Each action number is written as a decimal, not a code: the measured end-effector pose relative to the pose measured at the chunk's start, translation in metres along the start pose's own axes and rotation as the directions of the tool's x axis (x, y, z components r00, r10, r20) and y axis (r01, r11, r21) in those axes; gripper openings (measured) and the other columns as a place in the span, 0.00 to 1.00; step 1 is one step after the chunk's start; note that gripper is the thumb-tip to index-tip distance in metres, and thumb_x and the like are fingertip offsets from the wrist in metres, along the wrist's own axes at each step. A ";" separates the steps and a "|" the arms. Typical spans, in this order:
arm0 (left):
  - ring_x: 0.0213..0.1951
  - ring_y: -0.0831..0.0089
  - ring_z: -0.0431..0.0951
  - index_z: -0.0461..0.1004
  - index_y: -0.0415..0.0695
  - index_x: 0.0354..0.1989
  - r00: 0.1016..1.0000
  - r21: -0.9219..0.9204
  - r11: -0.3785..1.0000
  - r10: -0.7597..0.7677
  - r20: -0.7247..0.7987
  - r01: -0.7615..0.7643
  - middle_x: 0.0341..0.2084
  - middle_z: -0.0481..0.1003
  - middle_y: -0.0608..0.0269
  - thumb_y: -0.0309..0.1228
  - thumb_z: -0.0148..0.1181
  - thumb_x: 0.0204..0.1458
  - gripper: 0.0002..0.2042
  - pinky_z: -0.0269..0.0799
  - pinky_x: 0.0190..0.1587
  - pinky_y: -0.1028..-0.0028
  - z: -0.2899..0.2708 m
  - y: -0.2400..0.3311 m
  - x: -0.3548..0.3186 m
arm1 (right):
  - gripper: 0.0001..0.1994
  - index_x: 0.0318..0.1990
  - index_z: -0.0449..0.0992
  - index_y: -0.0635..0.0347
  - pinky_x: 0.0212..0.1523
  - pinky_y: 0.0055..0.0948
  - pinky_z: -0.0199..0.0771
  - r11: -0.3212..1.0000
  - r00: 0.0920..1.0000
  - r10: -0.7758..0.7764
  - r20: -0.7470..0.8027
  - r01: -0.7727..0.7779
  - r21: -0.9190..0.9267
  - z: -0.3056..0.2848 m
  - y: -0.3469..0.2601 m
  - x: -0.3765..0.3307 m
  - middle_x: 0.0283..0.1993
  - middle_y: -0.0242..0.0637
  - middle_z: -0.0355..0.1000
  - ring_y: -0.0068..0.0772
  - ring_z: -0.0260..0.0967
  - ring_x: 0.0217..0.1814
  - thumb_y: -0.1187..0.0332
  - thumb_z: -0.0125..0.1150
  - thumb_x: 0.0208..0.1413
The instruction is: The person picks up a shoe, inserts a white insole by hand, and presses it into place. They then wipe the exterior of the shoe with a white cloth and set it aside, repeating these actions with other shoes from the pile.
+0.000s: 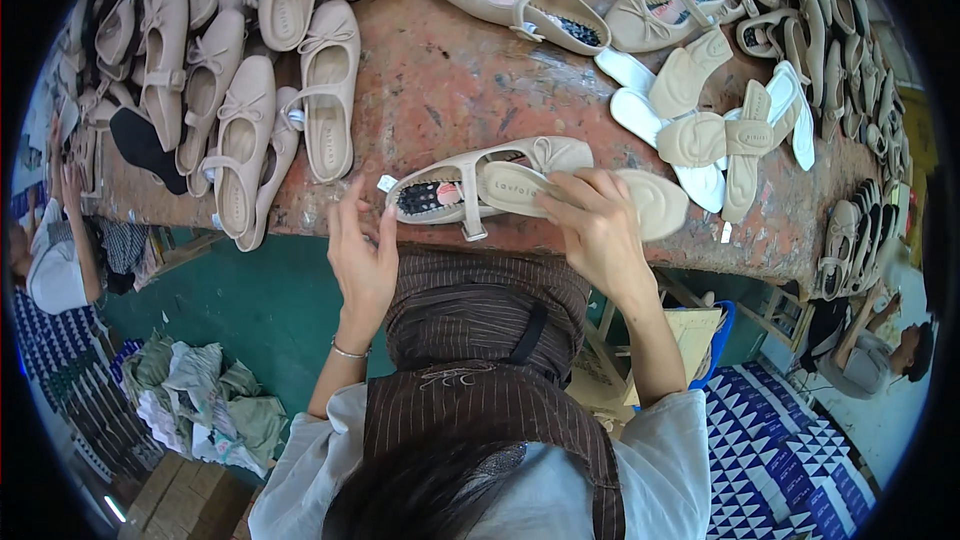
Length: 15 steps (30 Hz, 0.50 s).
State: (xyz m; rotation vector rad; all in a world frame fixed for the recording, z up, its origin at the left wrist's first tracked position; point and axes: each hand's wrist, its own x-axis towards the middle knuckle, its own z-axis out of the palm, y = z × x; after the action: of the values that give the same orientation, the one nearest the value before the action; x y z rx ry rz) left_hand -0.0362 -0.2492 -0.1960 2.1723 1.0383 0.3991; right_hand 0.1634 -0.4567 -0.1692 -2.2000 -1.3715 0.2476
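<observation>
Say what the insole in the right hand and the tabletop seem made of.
Insole: perhaps matte leather or synthetic over foam, judging by its smooth, padded contours. Tabletop: possibly painted wood, its reddish finish looking worn and blotchy.

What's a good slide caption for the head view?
Right hand holding a beige insole partly over a strapped shoe, left hand by the shoe's heel.

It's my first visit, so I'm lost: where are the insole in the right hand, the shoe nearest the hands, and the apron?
Insole (657, 208): head view, on its broad end.
Shoe (470, 197): head view, on its strap.
Apron (455, 410): head view, on its striped front.
</observation>
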 end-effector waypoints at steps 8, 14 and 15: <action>0.33 0.74 0.78 0.70 0.31 0.60 0.996 -0.340 0.938 -0.040 0.080 0.065 0.42 0.67 0.58 0.28 0.78 0.44 0.34 0.81 0.32 0.78 0.037 -0.012 0.019 | 0.11 0.36 0.83 0.65 0.56 0.41 0.70 0.957 0.979 -0.186 0.083 0.162 0.240 0.048 -0.008 0.051 0.45 0.40 0.78 0.44 0.73 0.50 0.80 0.63 0.43; 0.37 0.73 0.79 0.68 0.31 0.62 0.982 -0.468 0.881 0.020 0.190 0.073 0.43 0.65 0.59 0.26 0.79 0.42 0.37 0.84 0.34 0.77 0.032 -0.017 0.029 | 0.07 0.31 0.83 0.66 0.54 0.42 0.70 0.932 0.994 -0.098 0.047 0.075 0.355 0.067 -0.012 0.057 0.38 0.43 0.77 0.46 0.73 0.48 0.81 0.63 0.42; 0.37 0.74 0.79 0.68 0.30 0.61 0.985 -0.459 0.887 0.022 0.172 0.060 0.43 0.66 0.59 0.26 0.79 0.42 0.36 0.84 0.34 0.77 0.031 -0.018 0.030 | 0.07 0.31 0.83 0.66 0.54 0.42 0.70 0.932 0.995 -0.088 0.052 0.063 0.357 0.069 -0.012 0.058 0.37 0.43 0.77 0.47 0.73 0.48 0.81 0.63 0.42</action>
State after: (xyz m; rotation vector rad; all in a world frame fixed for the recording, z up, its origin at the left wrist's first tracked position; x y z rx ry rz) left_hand -0.0108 -0.2326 -0.2315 1.7305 0.7719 0.3950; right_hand 0.1524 -0.3790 -0.2142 -1.8503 -1.3249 0.5041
